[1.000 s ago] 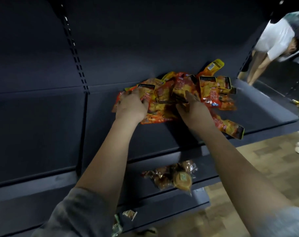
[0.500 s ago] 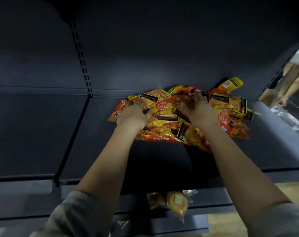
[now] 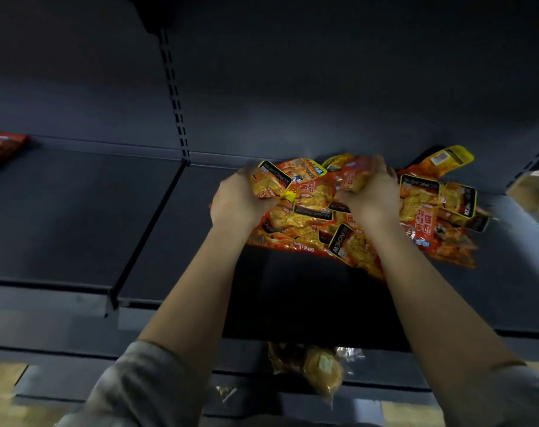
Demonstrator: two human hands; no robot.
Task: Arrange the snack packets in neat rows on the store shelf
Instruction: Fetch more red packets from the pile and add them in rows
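A loose heap of orange and yellow snack packets (image 3: 311, 217) lies at the back of the dark shelf (image 3: 157, 229), right of the upright divider. My left hand (image 3: 240, 201) grips a packet (image 3: 271, 184) at the heap's left end, lifted a little off the rest. My right hand (image 3: 372, 195) has its fingers curled into the packets at the middle of the heap, by the back wall. One packet (image 3: 446, 158) leans against the back panel at the far right.
Red packets (image 3: 0, 149) lie on the same shelf at the far left. Clear-wrapped buns (image 3: 317, 368) sit on a lower shelf below my arms. A slotted upright rail (image 3: 174, 97) runs up the back panel. Plastic-wrapped goods (image 3: 536, 195) show at the right edge.
The view has tilted up and left, showing more of the shelf. My left hand has lifted a packet from the heap's left end. My right hand has slid deeper toward the back wall.
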